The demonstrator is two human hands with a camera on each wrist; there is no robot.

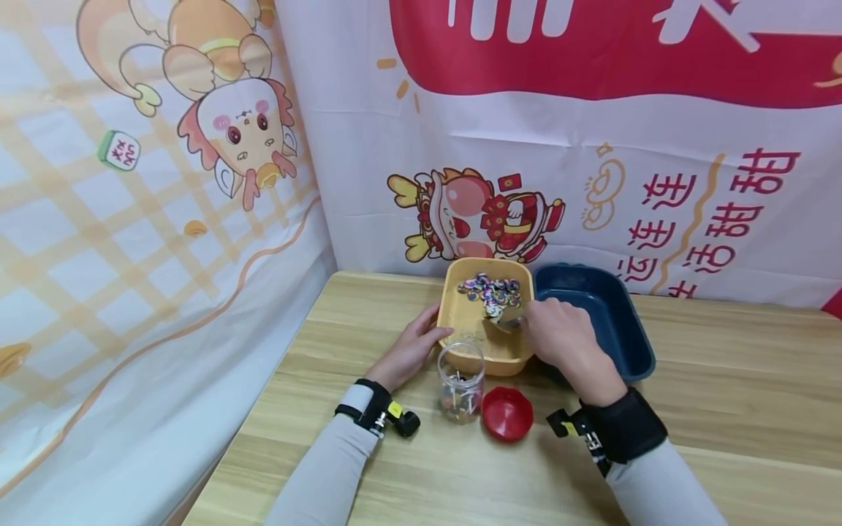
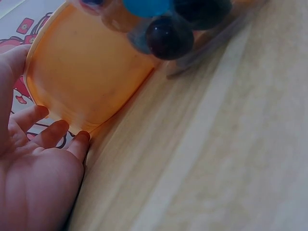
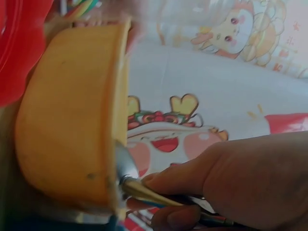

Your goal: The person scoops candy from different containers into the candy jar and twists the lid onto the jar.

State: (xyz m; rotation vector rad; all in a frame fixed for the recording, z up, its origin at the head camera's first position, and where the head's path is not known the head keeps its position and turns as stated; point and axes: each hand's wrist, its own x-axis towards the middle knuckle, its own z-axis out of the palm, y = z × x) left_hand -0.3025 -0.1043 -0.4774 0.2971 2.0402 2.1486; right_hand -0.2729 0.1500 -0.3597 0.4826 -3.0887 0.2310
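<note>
Mid-frame: L hand (image 1: 411, 352) holds yellow bin (image 1: 463, 315) at left rim, fingers vs. outer wall. Lower ctr: part-filled clear jar (image 1: 460, 400). Ctr: patterned pcs (image 1: 500, 291) in bin; spoon (image 1: 511, 323) at pile, R hand (image 1: 562, 332) gripping handle. Prob. scooping step; next move calls for level lift.

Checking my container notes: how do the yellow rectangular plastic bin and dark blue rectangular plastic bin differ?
The yellow bin holds round multicoloured pieces; the dark blue bin shows none in its visible part. The left grip touches the yellow bin, not the dark blue bin. The yellow bin stands left of the dark blue bin. Both are open-topped with rounded corners.
</note>
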